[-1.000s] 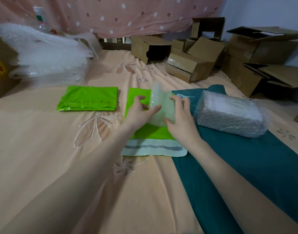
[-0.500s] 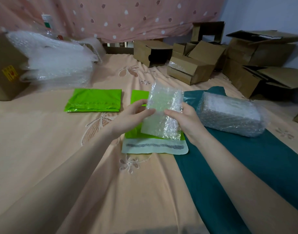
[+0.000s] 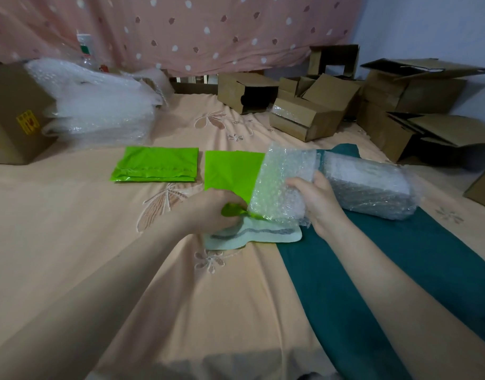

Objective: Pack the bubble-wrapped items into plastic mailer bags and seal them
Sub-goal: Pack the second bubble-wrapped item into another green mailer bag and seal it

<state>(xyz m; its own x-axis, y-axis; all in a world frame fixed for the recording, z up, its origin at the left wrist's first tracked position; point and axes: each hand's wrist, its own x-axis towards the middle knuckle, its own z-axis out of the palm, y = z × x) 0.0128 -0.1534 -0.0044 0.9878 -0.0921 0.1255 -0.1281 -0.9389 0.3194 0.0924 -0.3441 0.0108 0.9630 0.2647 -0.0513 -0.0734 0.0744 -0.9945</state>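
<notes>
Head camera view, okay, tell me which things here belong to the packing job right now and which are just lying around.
In use:
- bubble-wrapped item, held by right hand
- open green mailer bag, its mouth pinched by left hand
- larger bubble-wrapped bundle, waiting on the teal cloth
- sealed green mailer

Lying about:
- cardboard boxes
- bubble wrap pile
</notes>
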